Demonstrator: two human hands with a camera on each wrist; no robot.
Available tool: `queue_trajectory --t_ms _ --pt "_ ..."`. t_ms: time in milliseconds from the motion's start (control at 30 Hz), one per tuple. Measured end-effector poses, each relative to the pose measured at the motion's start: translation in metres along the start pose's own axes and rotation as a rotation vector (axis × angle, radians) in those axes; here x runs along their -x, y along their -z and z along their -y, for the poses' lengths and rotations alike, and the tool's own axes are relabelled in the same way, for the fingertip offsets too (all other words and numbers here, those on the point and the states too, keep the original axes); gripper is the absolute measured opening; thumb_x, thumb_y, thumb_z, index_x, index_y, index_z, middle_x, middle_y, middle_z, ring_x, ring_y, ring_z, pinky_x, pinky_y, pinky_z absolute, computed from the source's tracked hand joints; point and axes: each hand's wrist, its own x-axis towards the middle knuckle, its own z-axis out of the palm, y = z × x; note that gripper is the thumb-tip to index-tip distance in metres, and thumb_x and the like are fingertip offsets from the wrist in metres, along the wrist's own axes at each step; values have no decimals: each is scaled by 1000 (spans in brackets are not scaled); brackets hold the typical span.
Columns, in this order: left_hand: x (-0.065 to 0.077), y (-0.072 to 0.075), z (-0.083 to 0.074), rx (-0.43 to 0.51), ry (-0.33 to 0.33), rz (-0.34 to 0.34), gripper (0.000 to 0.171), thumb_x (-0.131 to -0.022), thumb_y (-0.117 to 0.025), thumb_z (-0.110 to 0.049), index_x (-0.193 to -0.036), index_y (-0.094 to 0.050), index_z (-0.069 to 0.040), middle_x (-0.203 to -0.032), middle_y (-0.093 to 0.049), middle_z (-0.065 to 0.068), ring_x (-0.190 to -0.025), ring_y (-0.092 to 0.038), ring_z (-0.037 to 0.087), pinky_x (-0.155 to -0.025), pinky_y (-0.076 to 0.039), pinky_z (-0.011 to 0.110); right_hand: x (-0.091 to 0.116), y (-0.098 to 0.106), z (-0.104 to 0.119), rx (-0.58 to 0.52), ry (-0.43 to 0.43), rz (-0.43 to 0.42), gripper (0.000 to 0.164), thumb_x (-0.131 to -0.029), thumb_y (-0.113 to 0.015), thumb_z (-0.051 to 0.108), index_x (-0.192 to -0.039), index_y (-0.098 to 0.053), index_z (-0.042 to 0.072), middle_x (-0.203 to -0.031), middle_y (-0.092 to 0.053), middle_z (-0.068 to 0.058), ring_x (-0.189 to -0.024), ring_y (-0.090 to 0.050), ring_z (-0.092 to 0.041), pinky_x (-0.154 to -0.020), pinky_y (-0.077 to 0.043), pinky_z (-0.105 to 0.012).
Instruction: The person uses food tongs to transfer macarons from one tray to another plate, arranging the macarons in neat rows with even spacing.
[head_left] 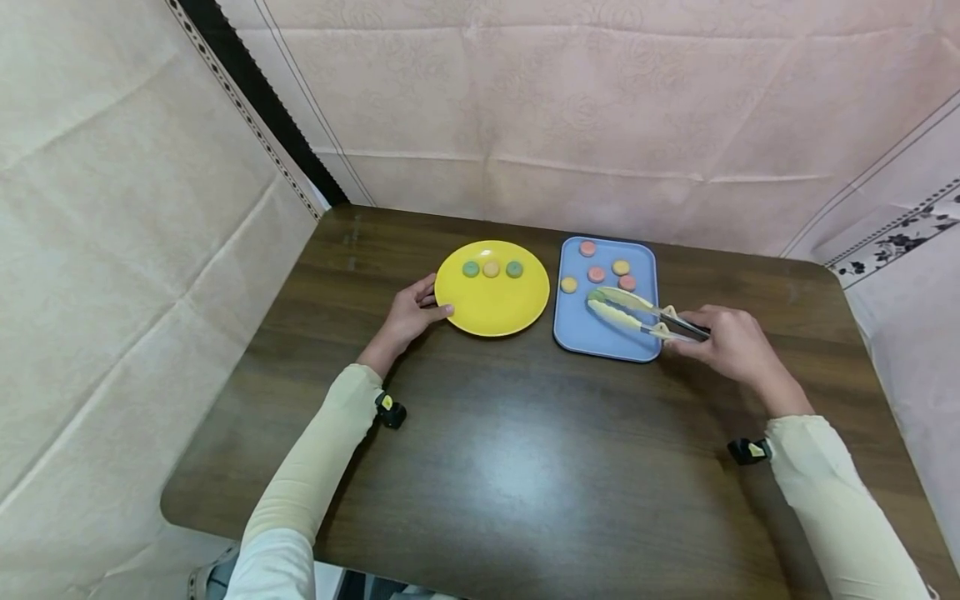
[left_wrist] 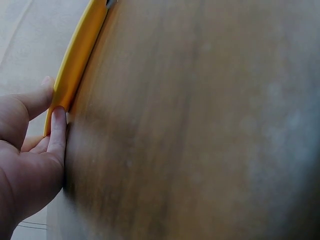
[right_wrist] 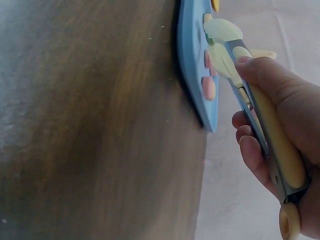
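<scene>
My left hand (head_left: 411, 315) grips the near-left rim of a round yellow plate (head_left: 491, 312), also seen edge-on as the plate (left_wrist: 80, 55) in the left wrist view. Two green discs and one yellow-orange disc (head_left: 491, 269), like small macarons, lie in a row on it. With my right hand (head_left: 731, 340) I hold food tongs (head_left: 663, 321) with pale tips over a blue tray (head_left: 600, 340). A green disc (head_left: 597, 295) is at the tips, partly hidden; whether it is lifted I cannot tell. Several pink and yellow discs (head_left: 596, 274) lie in the tray.
Plate and tray stand side by side near the back edge of a dark wooden table (head_left: 510, 450), a narrow gap between them. Pale patterned cloth (head_left: 585, 108) hangs behind the table and at both sides.
</scene>
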Motion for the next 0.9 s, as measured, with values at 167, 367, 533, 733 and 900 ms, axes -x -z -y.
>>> queue_trajectory --t_ms 167,367,533,733,900 --pt "1 0 0 -3 8 4 79 -92 -78 -12 -159 -36 -10 -155 -49 10 -135 -54 25 -101 -53 34 -8 7 10 12 71 -72 48 -83 -87 28 -116 -75 -5 -90 -70 -14 -69 -54 -22 -59 -44 -34" --pt "1 0 0 -3 6 1 79 -93 -78 -12 -159 -36 -10 -155 -49 10 -135 -54 25 -102 -53 35 -29 17 33 17 104 -112 51 -81 -89 27 -118 -75 -4 -96 -72 -17 -75 -62 -27 -65 -50 -43" --pt "2 -1 -1 -3 -1 6 79 -93 -77 -13 -159 -36 -10 -156 -48 9 -136 -53 25 -102 -53 35 -51 20 55 22 160 -107 53 -79 -90 26 -118 -74 -5 -98 -72 -19 -75 -61 -27 -66 -50 -44" --pt "2 -1 -1 6 -2 0 78 -93 -77 -11 -159 -35 -9 -156 -48 10 -136 -53 26 -102 -52 34 -78 11 79 15 240 -70 53 -80 -89 28 -121 -74 -2 -96 -73 -16 -72 -60 -25 -62 -47 -40" --pt "1 0 -2 7 -13 1 78 -93 -77 -10 -159 -35 -7 -155 -49 12 -135 -53 27 -101 -53 32 -96 -3 98 -16 306 -50 51 -81 -89 29 -120 -75 0 -101 -75 -15 -74 -63 -23 -64 -51 -41"
